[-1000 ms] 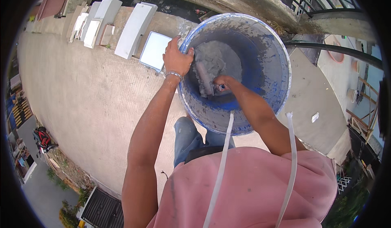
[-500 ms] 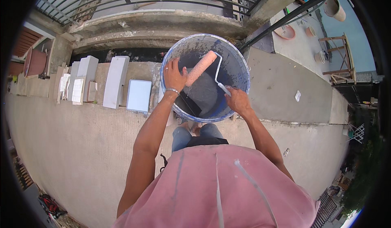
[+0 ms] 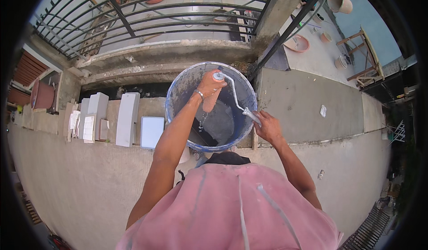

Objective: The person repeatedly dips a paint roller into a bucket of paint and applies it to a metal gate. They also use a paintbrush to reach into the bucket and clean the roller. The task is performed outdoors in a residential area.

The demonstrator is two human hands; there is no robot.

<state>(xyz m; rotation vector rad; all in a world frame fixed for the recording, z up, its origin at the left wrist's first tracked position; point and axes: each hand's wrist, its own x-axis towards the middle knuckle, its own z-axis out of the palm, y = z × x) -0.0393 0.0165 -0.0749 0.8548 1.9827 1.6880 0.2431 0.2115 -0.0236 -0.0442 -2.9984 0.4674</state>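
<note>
A blue plastic bucket (image 3: pixel 176 94) with grey paint inside stands on the concrete ledge in front of me. Over its opening hangs a paint roller (image 3: pixel 213 99) with a pinkish sleeve, held upright. My left hand (image 3: pixel 209 84) wraps around the top of the roller sleeve, near the end of its white wire frame (image 3: pixel 233 93). My right hand (image 3: pixel 267 126) grips the roller's handle at the bucket's right rim. Grey paint drips from the sleeve into the bucket.
Several white and grey tile pieces (image 3: pixel 127 118) lean on the ledge left of the bucket. A metal railing (image 3: pixel 147 13) runs behind a concrete beam. Clay pots (image 3: pixel 298 43) and a wooden stand (image 3: pixel 359 58) sit at the far right.
The roller has been lifted out of the paint and turned upright. My left hand moved from the bucket rim onto the sleeve. The view tilted upward toward the railing.
</note>
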